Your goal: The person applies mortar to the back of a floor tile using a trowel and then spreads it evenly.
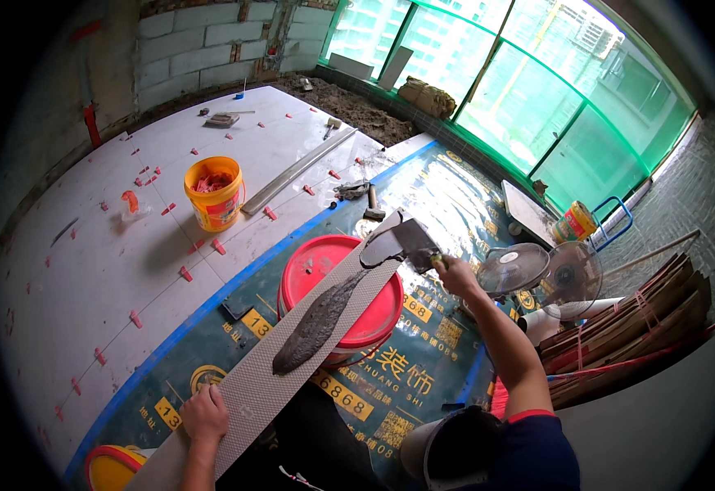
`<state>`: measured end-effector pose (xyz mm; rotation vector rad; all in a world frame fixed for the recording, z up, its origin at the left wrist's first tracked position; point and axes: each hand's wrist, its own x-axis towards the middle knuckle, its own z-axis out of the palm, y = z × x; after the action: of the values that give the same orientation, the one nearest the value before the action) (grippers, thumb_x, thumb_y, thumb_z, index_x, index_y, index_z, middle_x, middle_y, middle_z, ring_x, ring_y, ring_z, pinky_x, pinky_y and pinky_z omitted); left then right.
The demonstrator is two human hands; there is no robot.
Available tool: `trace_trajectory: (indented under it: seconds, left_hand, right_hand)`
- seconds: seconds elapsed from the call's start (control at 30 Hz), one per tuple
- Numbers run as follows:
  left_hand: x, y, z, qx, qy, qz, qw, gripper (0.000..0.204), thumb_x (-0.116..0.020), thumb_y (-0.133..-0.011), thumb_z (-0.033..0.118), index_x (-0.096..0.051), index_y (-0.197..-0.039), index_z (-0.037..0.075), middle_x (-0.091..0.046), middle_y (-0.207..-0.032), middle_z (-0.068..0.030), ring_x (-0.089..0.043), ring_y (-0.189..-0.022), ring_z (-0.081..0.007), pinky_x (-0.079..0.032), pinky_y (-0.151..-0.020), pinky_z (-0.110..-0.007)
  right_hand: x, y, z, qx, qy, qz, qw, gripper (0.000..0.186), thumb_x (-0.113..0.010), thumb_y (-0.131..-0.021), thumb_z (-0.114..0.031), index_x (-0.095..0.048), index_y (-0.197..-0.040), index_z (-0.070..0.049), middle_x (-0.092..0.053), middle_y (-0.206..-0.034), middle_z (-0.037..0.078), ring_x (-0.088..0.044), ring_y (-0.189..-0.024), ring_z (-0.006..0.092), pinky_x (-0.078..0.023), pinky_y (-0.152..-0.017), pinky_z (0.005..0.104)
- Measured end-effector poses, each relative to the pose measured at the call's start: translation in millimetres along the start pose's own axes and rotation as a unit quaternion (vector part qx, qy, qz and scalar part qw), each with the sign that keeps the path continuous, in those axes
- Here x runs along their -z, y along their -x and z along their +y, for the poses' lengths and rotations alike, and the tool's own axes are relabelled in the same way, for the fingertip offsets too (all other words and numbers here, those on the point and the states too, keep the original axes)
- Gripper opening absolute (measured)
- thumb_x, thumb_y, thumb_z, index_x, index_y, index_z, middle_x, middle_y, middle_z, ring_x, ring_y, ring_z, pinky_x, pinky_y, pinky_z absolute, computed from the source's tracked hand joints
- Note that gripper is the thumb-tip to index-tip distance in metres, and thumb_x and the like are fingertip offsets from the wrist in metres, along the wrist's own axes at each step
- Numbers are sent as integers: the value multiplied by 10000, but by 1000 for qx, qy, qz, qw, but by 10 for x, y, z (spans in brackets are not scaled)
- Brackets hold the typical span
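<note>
My left hand (pixel 205 419) grips the near left edge of a long, narrow, dimple-backed tile strip (pixel 248 417), which slants across a red-lidded bucket (pixel 317 260). A long patch of grey mortar (pixel 306 331) lies on the strip's middle. My right hand (pixel 458 277) is closed round the handle of a flat metal trowel (pixel 400 244), whose grey-smeared blade rests on or just over the strip's far end. Behind that end, on the floor, are a mallet (pixel 374 204) and a grey rag (pixel 349 191).
White floor tiles (pixel 87 286) with red spacers hold an orange bucket (pixel 225 204) and a long straightedge (pixel 300 170). Printed green sheeting (pixel 169 368) covers the near floor. A fan (pixel 570 278), cardboard sheets (pixel 627 327) and a dark bucket (pixel 419 450) stand right; a flat trolley (pixel 525 213) is by the windows.
</note>
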<state>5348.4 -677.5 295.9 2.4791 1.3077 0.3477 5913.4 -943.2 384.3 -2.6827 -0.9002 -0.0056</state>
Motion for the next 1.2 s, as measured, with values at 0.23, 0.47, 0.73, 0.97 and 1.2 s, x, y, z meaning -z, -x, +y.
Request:
trace_trajectory:
  seconds: [0.23, 0.47, 0.73, 0.97, 1.2]
  left_hand:
    - [35, 67, -129, 9, -29, 23, 999, 329, -456, -980, 287, -612, -808, 54, -668, -745, -203, -656, -726, -422, -496, -668, -542]
    - [14, 26, -60, -8, -14, 24, 1000, 333, -452, -982, 296, -623, -817, 62, -672, -747, -203, -654, -715, -425, -495, -661, -546]
    - [17, 63, -155, 17, -23, 16, 999, 333, -452, -975, 296, -637, -839, 55, -679, -772, -203, -657, -739, -428, -493, -678, -549]
    - [66, 57, -105, 20, -19, 5, 1000, 324, -453, -971, 288, -635, -856, 47, -677, -779, -203, -648, -736, -436, -492, -690, -546]
    - [38, 32, -61, 5, -9, 6, 1000, 325, -449, -976, 285, -634, -852, 48, -679, -788, -209, -650, -745, -434, -492, -692, -546]
  right_hand:
    - [57, -573, -400, -159, -371, -56, 913, 405, -600, -982, -373, -641, -847, 6, -556, -625, 46, -503, -474, 152, -379, -410, 338]
    - [-392, -676, -663, -171, -378, -116, 902, 433, -605, -979, -422, -645, -890, 0, -593, -671, 79, -557, -514, 173, -431, -447, 330]
    - [-209, 260, -1685, -152, -494, -238, 822, 435, -546, -1003, -448, -645, -966, -26, -629, -741, 74, -553, -518, 134, -408, -422, 298]
    - [-272, -535, -1026, -126, -301, -73, 942, 411, -577, -986, -382, -659, -843, -5, -608, -685, 71, -534, -541, 161, -435, -493, 353]
    - [-531, -1015, -1282, -168, -216, -37, 961, 413, -602, -939, -310, -652, -715, 32, -618, -603, 110, -608, -552, 196, -474, -528, 370]
